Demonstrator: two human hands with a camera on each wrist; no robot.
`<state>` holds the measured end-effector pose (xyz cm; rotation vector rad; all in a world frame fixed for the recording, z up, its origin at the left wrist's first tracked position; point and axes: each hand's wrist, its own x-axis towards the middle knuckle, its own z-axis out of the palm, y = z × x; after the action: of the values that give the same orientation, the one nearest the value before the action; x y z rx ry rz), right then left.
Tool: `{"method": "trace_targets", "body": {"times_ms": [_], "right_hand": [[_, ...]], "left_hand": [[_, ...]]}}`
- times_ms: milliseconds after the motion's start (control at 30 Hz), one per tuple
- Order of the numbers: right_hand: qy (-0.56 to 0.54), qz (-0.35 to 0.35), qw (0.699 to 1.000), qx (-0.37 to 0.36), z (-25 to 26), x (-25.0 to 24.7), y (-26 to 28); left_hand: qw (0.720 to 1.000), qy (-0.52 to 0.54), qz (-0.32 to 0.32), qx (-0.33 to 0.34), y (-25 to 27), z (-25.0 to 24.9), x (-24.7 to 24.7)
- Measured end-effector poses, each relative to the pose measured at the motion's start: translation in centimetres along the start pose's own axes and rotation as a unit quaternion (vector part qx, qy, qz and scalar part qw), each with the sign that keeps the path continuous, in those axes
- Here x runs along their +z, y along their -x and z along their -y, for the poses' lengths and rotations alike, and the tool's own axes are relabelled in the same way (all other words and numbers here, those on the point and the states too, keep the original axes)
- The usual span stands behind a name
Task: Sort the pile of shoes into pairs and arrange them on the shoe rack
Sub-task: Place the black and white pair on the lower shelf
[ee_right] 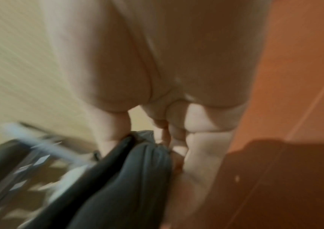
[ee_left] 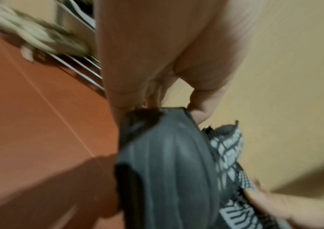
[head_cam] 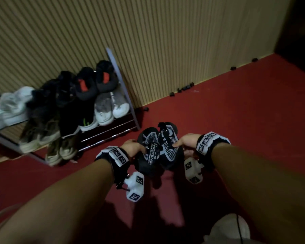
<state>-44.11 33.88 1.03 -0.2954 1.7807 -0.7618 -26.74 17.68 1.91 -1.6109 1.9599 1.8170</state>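
Observation:
I hold a pair of black shoes patterned with white dots, side by side above the red floor. My left hand grips the left shoe, whose ribbed dark sole fills the left wrist view. My right hand grips the right shoe, and its dark sole shows in the right wrist view. The shoe rack stands to the left against the wall, with several pairs on it.
A ribbed beige wall runs behind the rack. On the rack sit white sneakers, black-and-red shoes, grey shoes and olive shoes. Small black objects dot the foot of the wall. A pale round object lies bottom right.

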Motion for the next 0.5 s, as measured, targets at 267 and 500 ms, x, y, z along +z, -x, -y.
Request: {"method": "trace_targets", "body": {"times_ms": [267,500], "right_hand": [[0.076,-0.03,0.997,-0.012,6.6,11.9,0.9],[0.192,0.006,0.981,0.004,13.5,19.5,0.0]], "left_hand": [[0.999,0.012,0.012,0.029,1.8,4.5,-11.7],[0.997,-0.069,-0.015,0.027,0.1,9.2,-21.3]]}}
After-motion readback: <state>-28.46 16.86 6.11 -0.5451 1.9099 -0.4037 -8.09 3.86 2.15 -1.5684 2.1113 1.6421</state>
